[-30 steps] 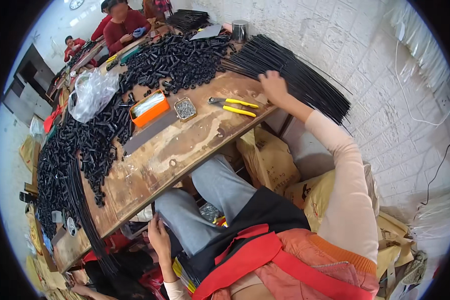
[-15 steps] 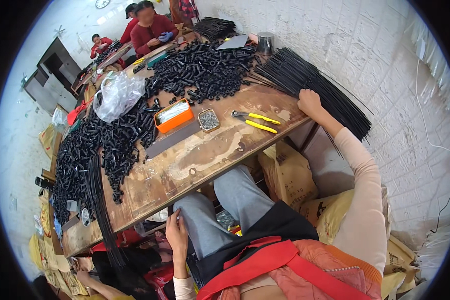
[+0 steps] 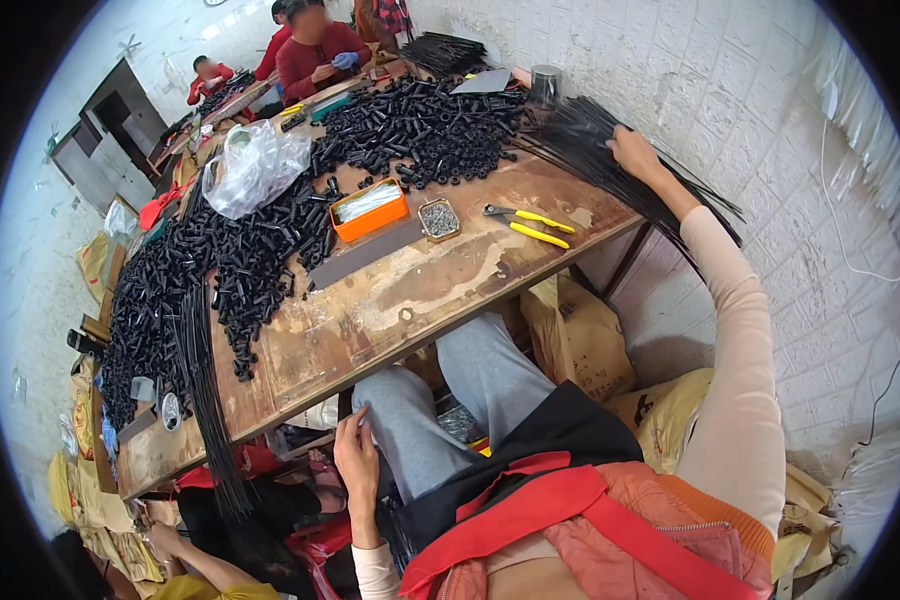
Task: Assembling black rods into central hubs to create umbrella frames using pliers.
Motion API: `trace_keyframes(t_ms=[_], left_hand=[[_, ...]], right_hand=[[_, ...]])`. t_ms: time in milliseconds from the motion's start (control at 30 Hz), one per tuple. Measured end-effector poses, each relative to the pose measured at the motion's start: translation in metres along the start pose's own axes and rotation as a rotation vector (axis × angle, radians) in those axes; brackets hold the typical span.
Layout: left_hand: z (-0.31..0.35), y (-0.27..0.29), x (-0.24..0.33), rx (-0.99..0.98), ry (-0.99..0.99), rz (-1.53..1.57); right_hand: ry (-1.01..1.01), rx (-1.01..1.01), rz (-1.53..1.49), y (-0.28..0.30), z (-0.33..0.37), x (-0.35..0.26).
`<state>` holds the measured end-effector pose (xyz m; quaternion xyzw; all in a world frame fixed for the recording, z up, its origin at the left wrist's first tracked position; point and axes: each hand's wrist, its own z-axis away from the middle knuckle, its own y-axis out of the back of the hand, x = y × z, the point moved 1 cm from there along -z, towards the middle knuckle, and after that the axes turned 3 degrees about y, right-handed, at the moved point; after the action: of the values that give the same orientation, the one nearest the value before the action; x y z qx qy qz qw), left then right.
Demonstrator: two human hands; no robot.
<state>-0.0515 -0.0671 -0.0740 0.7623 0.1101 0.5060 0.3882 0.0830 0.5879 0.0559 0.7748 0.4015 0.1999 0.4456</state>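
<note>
At the table's right end my right hand (image 3: 636, 158) is closed on thin black rods (image 3: 580, 135), pressed into the fanned-out bundle near the wall. How many rods are between the fingers cannot be seen. Down beside my left knee, below the table edge, my left hand (image 3: 356, 458) has its fingers drawn together; whatever they hold, if anything, is too small to make out. Yellow-handled pliers (image 3: 532, 226) lie on the tabletop left of the rods, with their jaws to the left. Next to them stands a small dish of metal bits (image 3: 438, 220).
Black tubular pieces (image 3: 410, 135) are heaped over the wooden table (image 3: 450, 285). An orange box (image 3: 370, 212) holds pale strips; a plastic bag (image 3: 255, 170) lies behind it. More black rods (image 3: 202, 390) overhang the front left edge. Co-workers sit beyond and at lower left.
My right hand has moved slightly up and away within the rod bundle, and the rods have shifted and spread. My left hand stays by the knee. The view has shifted slightly.
</note>
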Motion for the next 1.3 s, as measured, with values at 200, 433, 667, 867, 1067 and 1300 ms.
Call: trace_keyframes(t_ms=[200,433,667,867,1067,1300], left_hand=[[0.007,0.021,-0.006,0.036,0.013,0.021],[-0.029,0.037,0.098,0.062,-0.354,0.073],[-0.098,0.043,0.201,-0.041,-0.444,0.493],[-0.087,0.040,0.229,-0.746,0.009,1.299],[-0.073,0.061,0.177,-0.300,0.131,1.234],[-0.073,0.065,0.157,0.010,0.129,1.079]], right_hand=[[-0.335,-0.348,-0.651,0.034,-0.067,-0.037],[-0.077,-0.482,-1.725,0.082,-0.116,-0.136],[-0.020,-0.479,-2.161,0.151,-0.015,-0.311],[0.063,-0.568,-2.160,0.157,0.040,-0.386],[0.319,-0.796,-1.544,0.141,0.034,-0.390],[0.207,-0.545,-1.787,0.128,0.006,-0.388]])
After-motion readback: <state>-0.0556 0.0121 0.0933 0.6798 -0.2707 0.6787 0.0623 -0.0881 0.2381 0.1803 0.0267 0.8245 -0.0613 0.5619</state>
